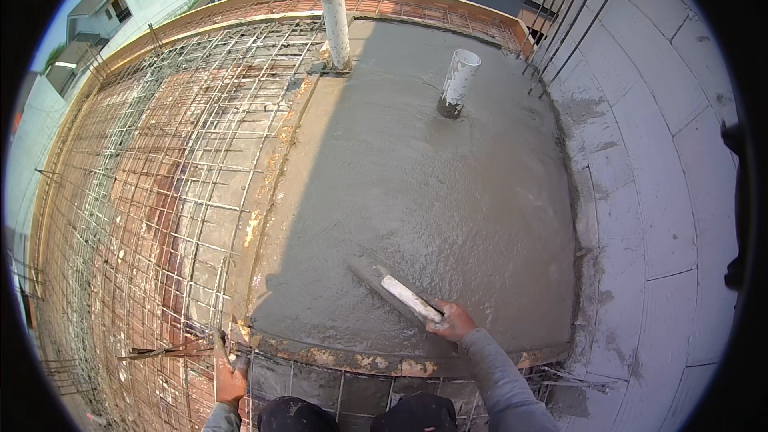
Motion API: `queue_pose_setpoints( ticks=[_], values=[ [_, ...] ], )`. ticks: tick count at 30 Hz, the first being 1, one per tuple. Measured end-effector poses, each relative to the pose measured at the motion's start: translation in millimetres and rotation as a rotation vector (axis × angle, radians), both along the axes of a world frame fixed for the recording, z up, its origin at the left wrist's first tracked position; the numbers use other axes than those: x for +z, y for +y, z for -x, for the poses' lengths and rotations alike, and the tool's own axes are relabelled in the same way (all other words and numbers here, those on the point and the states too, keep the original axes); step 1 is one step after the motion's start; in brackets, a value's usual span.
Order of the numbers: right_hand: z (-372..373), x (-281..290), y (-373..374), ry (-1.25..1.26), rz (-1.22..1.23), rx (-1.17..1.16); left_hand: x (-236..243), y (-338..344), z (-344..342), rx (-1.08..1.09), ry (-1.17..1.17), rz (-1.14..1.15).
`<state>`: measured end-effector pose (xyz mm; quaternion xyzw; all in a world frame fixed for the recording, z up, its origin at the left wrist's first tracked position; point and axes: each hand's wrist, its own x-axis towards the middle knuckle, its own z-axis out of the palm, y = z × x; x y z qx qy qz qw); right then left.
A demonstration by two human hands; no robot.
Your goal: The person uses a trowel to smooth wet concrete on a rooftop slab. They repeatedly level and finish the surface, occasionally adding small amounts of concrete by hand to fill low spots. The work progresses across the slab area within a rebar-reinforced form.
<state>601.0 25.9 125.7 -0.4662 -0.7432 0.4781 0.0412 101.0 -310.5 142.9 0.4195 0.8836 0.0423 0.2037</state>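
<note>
My right hand (454, 322) is closed on the near end of a trowel (411, 298) with a long whitish handle. Its dark blade lies on the wet grey concrete (416, 192), tilted toward the far left. At the slab's near left corner, my left hand (230, 376) is by the steel reinforcing bars (164, 350). Its cement-smeared fingers seem bent around something there that I cannot make out. A stained form board (344, 356) runs along the concrete's near edge, between my two arms.
A short white pipe (461, 80) stands up out of the concrete. Beyond it to the left rises a taller pipe (334, 16). Rebar mesh (136, 184) covers the left side, past a rusty edge board (268, 184). A pale block wall (648, 192) borders the right.
</note>
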Motion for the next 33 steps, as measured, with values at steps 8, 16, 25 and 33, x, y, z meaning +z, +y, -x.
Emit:
queue_pose_setpoints(
  ticks=[8, 16, 25, 33],
  values=[
    [-2, 285, -72, -0.242, 0.063, -0.119, 348, -30, -63, 0.297, -0.516, -0.077],
    [-143, 422, -114, -0.485, -0.025, -0.343, 445, -150, -26, 0.692, -0.582, 0.027],
    [-41, 488, -29, -0.414, 0.036, -0.423, 457, -192, 112, 0.54, -0.361, 0.631],
    [321, 567, 83, -0.6, 0.002, -0.444, 362, 59, 585, 0.556, -0.127, 0.082]
  ],
)
